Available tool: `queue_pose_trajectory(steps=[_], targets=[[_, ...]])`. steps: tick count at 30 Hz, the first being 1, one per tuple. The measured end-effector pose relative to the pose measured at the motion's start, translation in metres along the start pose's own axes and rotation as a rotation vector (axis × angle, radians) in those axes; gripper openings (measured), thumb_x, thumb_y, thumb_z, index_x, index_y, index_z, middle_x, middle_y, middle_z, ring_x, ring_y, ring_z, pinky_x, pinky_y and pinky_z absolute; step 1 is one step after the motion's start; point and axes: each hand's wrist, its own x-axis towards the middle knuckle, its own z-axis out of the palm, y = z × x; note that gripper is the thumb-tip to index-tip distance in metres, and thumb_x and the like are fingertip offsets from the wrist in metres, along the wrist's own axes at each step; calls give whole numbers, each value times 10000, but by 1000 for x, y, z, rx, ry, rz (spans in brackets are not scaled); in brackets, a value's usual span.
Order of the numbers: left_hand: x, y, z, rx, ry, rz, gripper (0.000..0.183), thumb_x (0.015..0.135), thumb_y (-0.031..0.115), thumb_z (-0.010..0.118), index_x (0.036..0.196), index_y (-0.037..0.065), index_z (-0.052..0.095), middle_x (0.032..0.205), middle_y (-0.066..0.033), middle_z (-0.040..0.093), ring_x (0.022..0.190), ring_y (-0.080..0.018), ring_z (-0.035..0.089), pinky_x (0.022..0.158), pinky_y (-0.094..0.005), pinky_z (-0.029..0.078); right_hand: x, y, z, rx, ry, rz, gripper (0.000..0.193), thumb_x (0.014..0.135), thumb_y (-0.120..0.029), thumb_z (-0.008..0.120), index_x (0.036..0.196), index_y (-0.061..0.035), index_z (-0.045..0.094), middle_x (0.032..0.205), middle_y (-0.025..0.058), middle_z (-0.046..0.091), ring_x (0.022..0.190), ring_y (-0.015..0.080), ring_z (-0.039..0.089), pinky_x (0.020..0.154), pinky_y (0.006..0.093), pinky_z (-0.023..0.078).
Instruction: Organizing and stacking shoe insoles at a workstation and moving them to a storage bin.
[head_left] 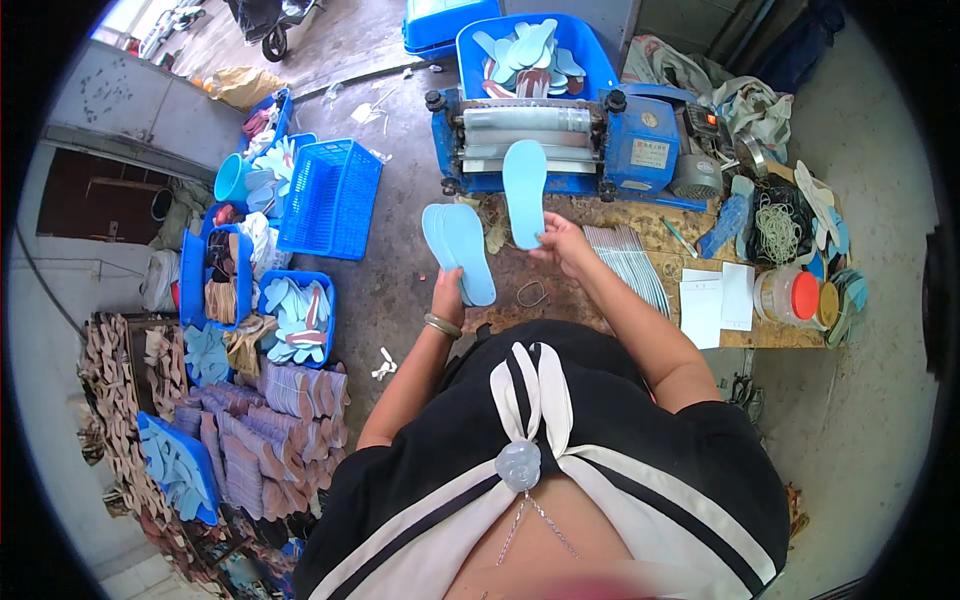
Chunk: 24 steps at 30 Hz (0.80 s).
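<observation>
In my left hand (448, 296) is a small fanned stack of light-blue insoles (458, 250), gripped near the heel end. A single light-blue insole (525, 190) is pinched at its lower end by my right hand (562, 244). Its upper part overlaps the front of a blue roller machine (527, 138), whose grey rollers run left to right; I cannot tell whether the insole touches them. Just right of my right hand, a row of stacked insoles (630, 265) lies on the wooden bench.
Behind the rollers, a blue bin (590, 45) holds loose insoles. White papers (702, 305), a red-lidded jar (790, 295) and a tangle of string (777, 228) are on the bench (660, 235). To the left stand a blue crate (330, 200), a tub of insoles (298, 318) and piled insole bundles (260, 430).
</observation>
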Motion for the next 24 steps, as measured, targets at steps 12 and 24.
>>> queue_pose_trajectory(steps=[12,24], targets=[[-28,13,8,54,-35,13,421,758,58,560,1154,-8,433,1076,-99,539,968,-201,532,857,-349,429,24,19,-21,125,37,23,303,861,-150,489,1146,-60,436,998,139,576,819,244,613,573,296,530],[-6,5,45,199,-131,26,346,823,136,507,1137,7,437,1022,-104,559,928,-181,551,786,-319,458,-56,35,8,-192,-232,240,263,835,-64,507,1096,-32,502,893,93,609,735,176,630,602,248,525]])
